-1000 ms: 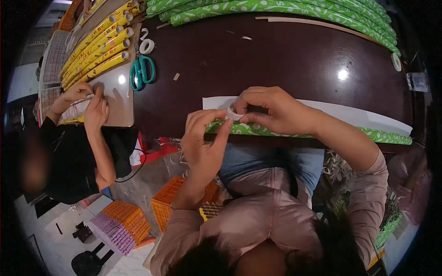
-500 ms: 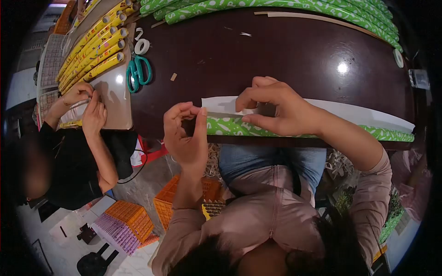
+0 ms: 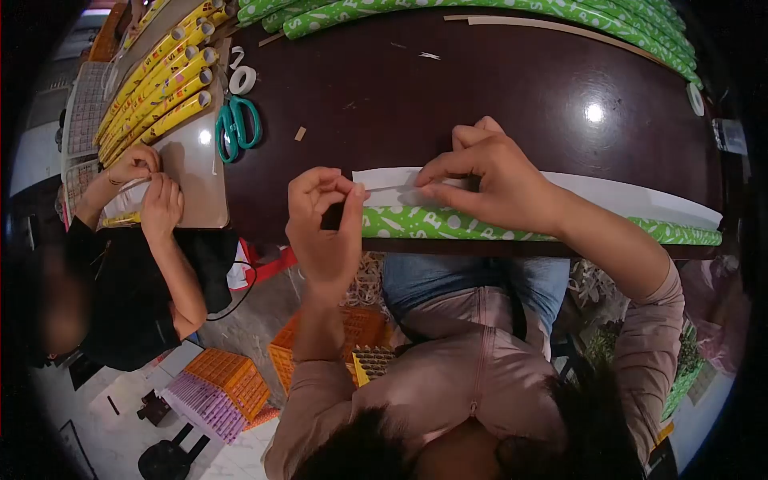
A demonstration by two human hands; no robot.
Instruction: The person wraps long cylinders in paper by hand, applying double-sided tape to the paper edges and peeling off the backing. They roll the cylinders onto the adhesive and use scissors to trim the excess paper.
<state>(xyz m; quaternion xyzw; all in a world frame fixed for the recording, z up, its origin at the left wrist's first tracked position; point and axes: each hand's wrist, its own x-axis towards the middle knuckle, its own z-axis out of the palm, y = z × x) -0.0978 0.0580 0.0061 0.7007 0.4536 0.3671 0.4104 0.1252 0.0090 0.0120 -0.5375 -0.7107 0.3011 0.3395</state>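
Note:
A green patterned roll (image 3: 448, 223) lies along the near edge of the dark table, with its white paper edge (image 3: 632, 193) turned up beyond it. My left hand (image 3: 326, 224) is at the roll's left end, thumb and index finger pinched on a thin strip (image 3: 388, 190). The strip runs across the white paper to my right hand (image 3: 500, 178), whose thumb and index finger pinch its other end. Whether the strip is tape is hard to tell.
Green scissors (image 3: 238, 128) and a white tape roll (image 3: 242, 79) lie at the left. More green rolls (image 3: 480, 10) line the far edge. Yellow rolls (image 3: 164, 120) lie beside a co-worker's hands (image 3: 160, 204). Orange crates (image 3: 300, 344) stand below.
My right hand has risen slightly, its fingers closing nearer together on the strip, which now shows stretched between both hands. The co-worker's hands have moved slightly.

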